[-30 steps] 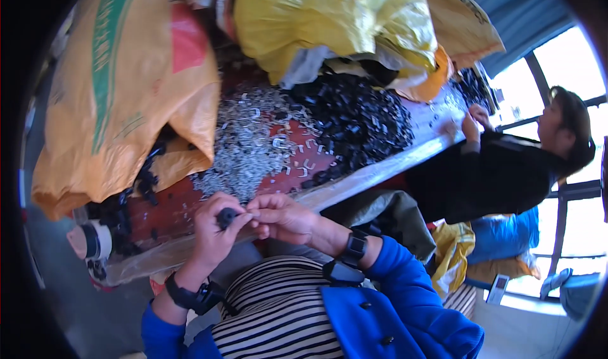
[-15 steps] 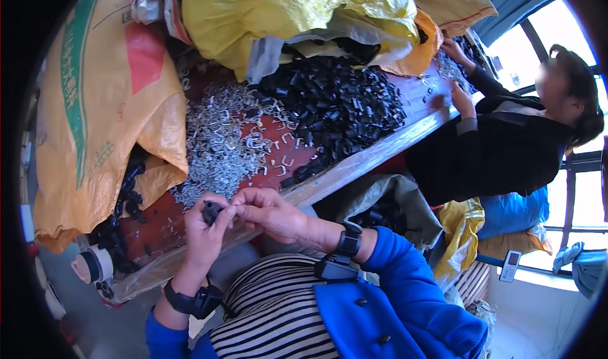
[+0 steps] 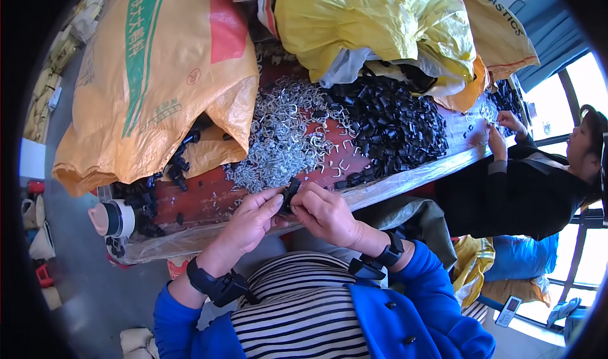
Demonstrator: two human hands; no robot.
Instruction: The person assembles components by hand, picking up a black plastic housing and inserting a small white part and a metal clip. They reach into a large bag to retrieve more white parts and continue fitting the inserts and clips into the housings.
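Close to the table's near edge, my left hand [image 3: 252, 221] pinches a small black plastic part [image 3: 291, 192] between thumb and fingers. My right hand [image 3: 327, 214] has its fingers curled against the same part from the right; whether a metal piece is also in them is hidden. Just beyond my hands spreads a pile of small U-shaped metal clips [image 3: 278, 150]. To its right lies a heap of black plastic parts [image 3: 396, 124], with some loose clips between the two piles.
An orange-tan woven sack [image 3: 171, 74] with black parts at its mouth covers the table's left. Behind the piles sits a yellow bag [image 3: 373, 23]. A white cup-like container [image 3: 113, 219] stands at the left corner. At the right a co-worker [image 3: 513, 188] handles small pieces.
The view has swung left, so the table appears further right. My hands have turned the black part, which now stands more upright, and my right fingers have closed in on it.
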